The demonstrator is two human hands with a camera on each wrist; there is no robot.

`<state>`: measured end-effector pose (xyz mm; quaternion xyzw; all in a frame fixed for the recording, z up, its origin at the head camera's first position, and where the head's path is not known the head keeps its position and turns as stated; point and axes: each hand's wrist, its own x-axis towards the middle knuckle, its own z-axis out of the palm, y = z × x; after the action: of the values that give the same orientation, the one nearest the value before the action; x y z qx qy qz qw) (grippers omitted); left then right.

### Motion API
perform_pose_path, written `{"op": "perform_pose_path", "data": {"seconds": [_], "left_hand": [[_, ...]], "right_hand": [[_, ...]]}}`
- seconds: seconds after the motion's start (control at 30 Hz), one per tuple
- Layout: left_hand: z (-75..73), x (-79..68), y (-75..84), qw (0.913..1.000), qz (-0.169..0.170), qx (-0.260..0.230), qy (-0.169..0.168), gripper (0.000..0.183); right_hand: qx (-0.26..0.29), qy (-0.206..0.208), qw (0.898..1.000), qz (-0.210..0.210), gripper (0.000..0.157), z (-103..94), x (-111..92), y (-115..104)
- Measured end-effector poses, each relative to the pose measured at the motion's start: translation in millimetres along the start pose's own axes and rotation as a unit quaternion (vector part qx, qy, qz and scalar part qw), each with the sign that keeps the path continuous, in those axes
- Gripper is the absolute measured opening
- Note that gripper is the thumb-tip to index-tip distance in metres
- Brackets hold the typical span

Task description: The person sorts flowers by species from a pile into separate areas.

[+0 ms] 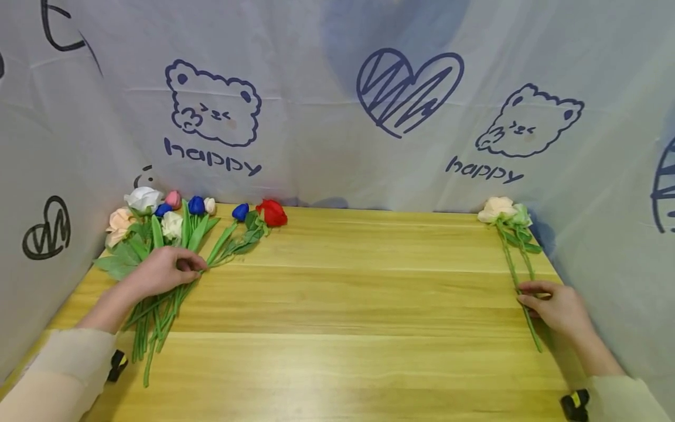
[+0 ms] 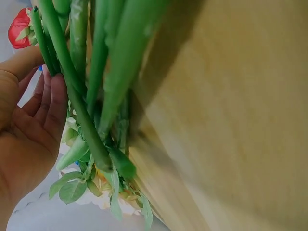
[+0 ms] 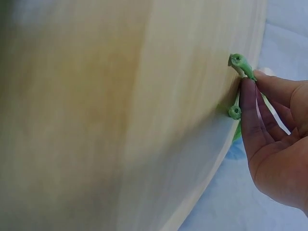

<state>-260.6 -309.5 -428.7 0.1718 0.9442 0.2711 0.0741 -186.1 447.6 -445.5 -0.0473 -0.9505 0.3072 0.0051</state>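
On the left of the table lies a bunch of artificial flowers; a white bloom (image 1: 143,199), a peach bloom (image 1: 120,225) and several tulips show. My left hand (image 1: 167,271) is over its green stems (image 1: 158,325). Thumb and fingertips pinch thin stems at the bunch's right side, where those of a blue tulip (image 1: 240,211) and a red rose (image 1: 272,213) come in. At far right, my right hand (image 1: 556,308) pinches the stem (image 1: 531,328) of a pale peach rose (image 1: 497,209). Beside it lies a pale green flower (image 1: 521,217), its lower stem hidden behind the hand.
A wooden table (image 1: 358,293) spans between the two groups of flowers. Printed white cloth (image 1: 311,117) hangs along its back and sides. Each sleeve has a small black and yellow piece (image 1: 118,364) at the wrist.
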Motion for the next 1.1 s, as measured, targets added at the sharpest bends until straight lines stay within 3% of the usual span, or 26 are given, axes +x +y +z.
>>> {"op": "perform_pose_path", "data": {"seconds": [0.27, 0.6, 1.1], "left_hand": [[-3.0, 1.5, 6.8, 0.9998, -0.013, 0.008, 0.008, 0.018], [-7.6, -0.8, 15.6, 0.9961, -0.026, 0.08, 0.028, 0.017], [-15.1, 2.4, 37.2, 0.9973, 0.006, 0.029, 0.067, 0.022]], "right_hand": [[-0.002, -0.002, 1.0, 0.002, 0.033, 0.3, 1.4, 2.4], [-0.002, -0.004, 1.0, 0.004, 0.033, -0.8, 2.8, -1.6], [-0.02, -0.005, 1.0, 0.011, 0.034, 0.2, 4.6, 2.2]]}}
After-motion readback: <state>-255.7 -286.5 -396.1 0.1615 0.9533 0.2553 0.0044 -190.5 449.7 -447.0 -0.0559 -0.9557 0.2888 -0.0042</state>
